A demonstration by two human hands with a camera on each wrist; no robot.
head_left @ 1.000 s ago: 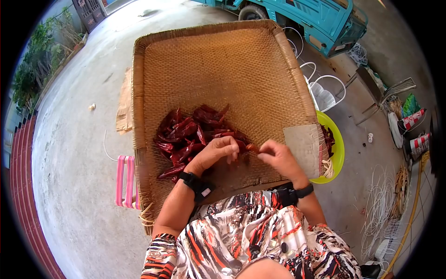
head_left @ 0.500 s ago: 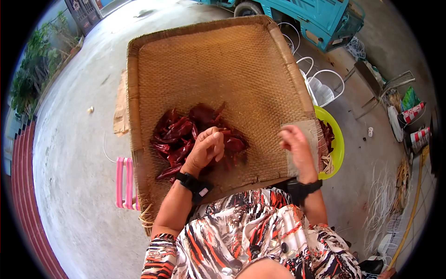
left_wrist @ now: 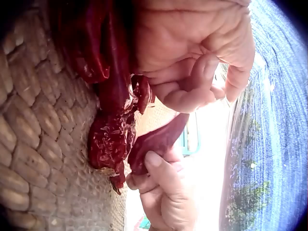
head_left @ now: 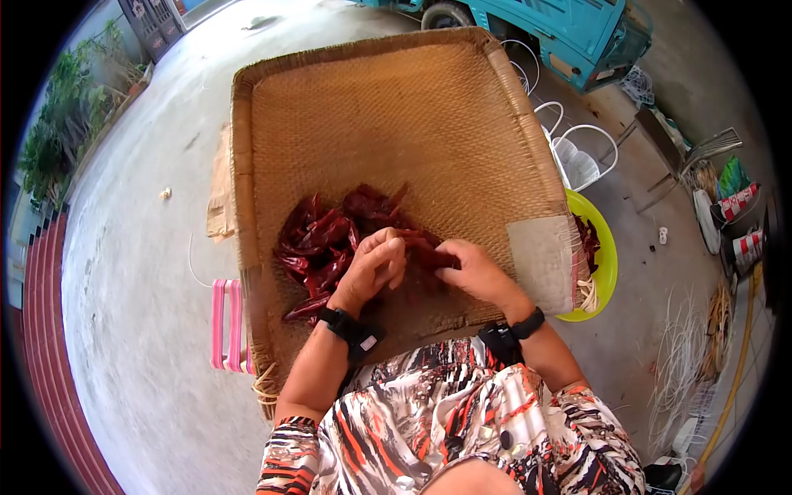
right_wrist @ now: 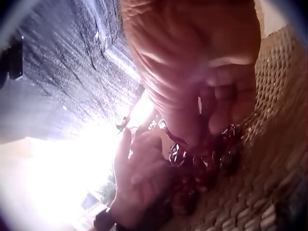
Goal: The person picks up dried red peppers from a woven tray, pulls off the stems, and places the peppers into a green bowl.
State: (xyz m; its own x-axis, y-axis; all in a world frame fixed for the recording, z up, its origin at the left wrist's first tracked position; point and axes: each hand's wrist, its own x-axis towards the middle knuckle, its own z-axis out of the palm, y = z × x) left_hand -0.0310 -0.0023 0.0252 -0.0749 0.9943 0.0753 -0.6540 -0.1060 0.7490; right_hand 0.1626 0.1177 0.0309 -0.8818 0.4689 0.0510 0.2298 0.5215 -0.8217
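Note:
Dried red chili peppers point(head_left: 309, 243) lie heaped in the near left part of a shallow woven tray point(head_left: 388, 124). My right hand point(head_left: 487, 279) pinches one chili pepper point(left_wrist: 163, 137) between thumb and fingers, just right of the heap. In the left wrist view its narrow tip points up to the left hand's fingers. My left hand point(head_left: 369, 268) hovers over the heap's right edge with fingers loosely curled, and nothing shows between them. Close below it, a wrinkled chili point(left_wrist: 110, 139) lies on the weave.
A yellow-green basin point(head_left: 608, 264) with more chilies stands under the tray's right edge. A pink-striped stool point(head_left: 227, 326) is at the left. White baskets point(head_left: 582, 165) and a blue cargo vehicle point(head_left: 569, 37) are beyond, at the right. A flat patch point(head_left: 540, 256) covers the tray's right corner.
The right hand swung out right over the tray's patched corner, then came back left and now holds a chili. The left hand shifted slightly left and stays over the heap.

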